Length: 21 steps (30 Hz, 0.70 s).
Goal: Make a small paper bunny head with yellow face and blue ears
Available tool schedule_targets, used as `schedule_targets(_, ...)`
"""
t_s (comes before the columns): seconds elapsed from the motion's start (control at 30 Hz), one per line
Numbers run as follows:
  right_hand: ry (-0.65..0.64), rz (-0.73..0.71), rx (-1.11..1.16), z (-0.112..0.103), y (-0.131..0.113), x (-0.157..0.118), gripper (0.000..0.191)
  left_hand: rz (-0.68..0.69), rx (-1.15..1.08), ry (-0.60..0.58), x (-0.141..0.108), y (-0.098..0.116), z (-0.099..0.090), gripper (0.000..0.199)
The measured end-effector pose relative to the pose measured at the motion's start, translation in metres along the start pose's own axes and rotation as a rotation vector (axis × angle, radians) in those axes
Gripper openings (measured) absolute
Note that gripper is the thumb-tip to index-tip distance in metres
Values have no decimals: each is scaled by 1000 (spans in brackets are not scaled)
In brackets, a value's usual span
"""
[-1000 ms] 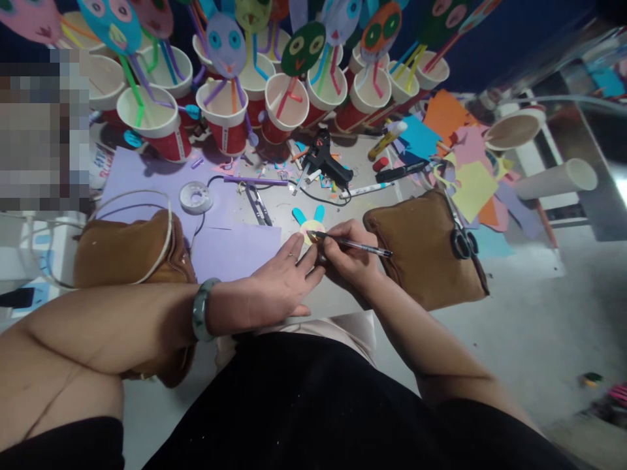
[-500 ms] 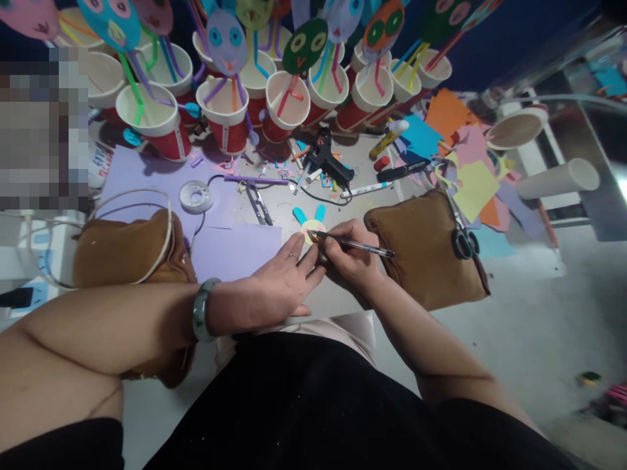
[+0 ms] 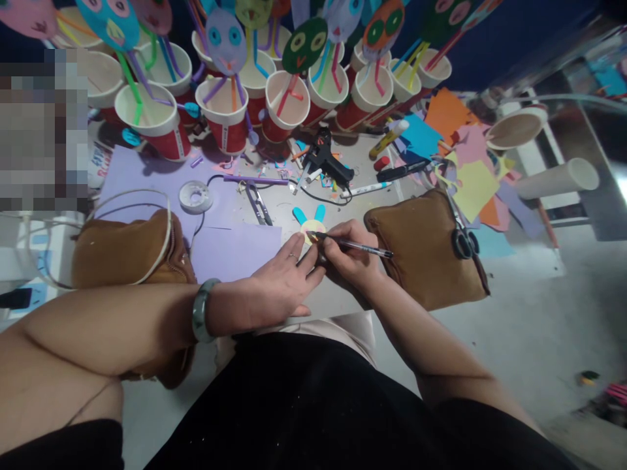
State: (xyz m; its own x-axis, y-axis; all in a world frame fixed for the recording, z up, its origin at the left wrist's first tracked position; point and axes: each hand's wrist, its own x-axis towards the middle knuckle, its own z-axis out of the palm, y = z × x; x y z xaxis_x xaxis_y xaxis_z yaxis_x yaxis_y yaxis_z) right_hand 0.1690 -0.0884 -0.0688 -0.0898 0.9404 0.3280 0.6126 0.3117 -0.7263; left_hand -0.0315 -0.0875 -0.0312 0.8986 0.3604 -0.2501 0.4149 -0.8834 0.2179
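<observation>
A small yellow paper face (image 3: 313,226) with two blue paper ears lies on the grey table in front of me. My right hand (image 3: 353,254) is closed around a black-tipped pen (image 3: 365,247), whose tip meets the lower part of the face. Flat beside it, my left hand (image 3: 284,274) has its fingers stretched out, and its fingertips rest at the face's lower edge. The bottom of the face is partly hidden by my fingers. Purple paper (image 3: 230,251) lies left of my left hand.
Red paper cups (image 3: 223,124) with straws and paper faces line the back. A black glue gun (image 3: 328,160), snips (image 3: 257,205) and a tape roll (image 3: 194,197) lie ahead. Brown cushions (image 3: 426,251) flank my arms; scissors (image 3: 463,241) rest on the right one. Paper scraps (image 3: 470,186) pile up rightward.
The pen has tilted very slightly in my right hand, its tip still at the yellow face. My left hand and the other things stay where they were.
</observation>
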Motion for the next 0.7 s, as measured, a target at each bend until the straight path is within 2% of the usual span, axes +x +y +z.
schedule_targets(0.47, 20, -31, -27, 1, 2, 0, 7, -10, -1, 7, 1, -1, 2, 88)
schedule_targets(0.7, 0, 11, -23, 0, 2, -1, 7, -18, 5, 9, 1, 1, 1, 87)
